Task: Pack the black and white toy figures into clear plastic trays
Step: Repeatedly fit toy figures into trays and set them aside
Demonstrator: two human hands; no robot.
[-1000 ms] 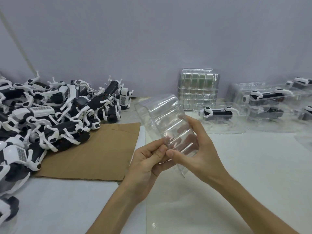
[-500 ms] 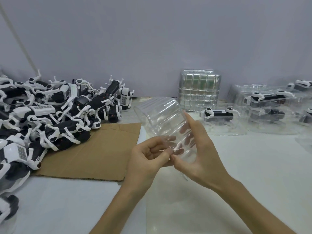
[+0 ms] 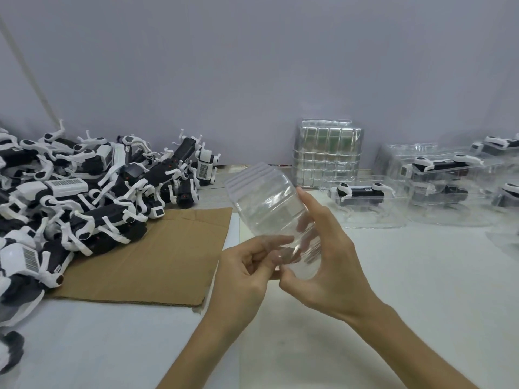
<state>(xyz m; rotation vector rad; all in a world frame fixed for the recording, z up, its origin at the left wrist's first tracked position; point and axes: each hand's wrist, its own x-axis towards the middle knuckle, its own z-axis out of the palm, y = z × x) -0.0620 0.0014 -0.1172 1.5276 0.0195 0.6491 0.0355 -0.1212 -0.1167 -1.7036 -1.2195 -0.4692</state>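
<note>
Clear glossy plastic trays (image 3: 269,203), matt brown cardboard (image 3: 157,256), smooth plastic figures (image 3: 84,197)

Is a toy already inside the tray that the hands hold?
No, the tray is see-through and nothing lies in it.

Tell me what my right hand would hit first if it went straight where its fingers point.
The right hand holds the trays; past them, probably the wall, though depth is unclear.
</note>
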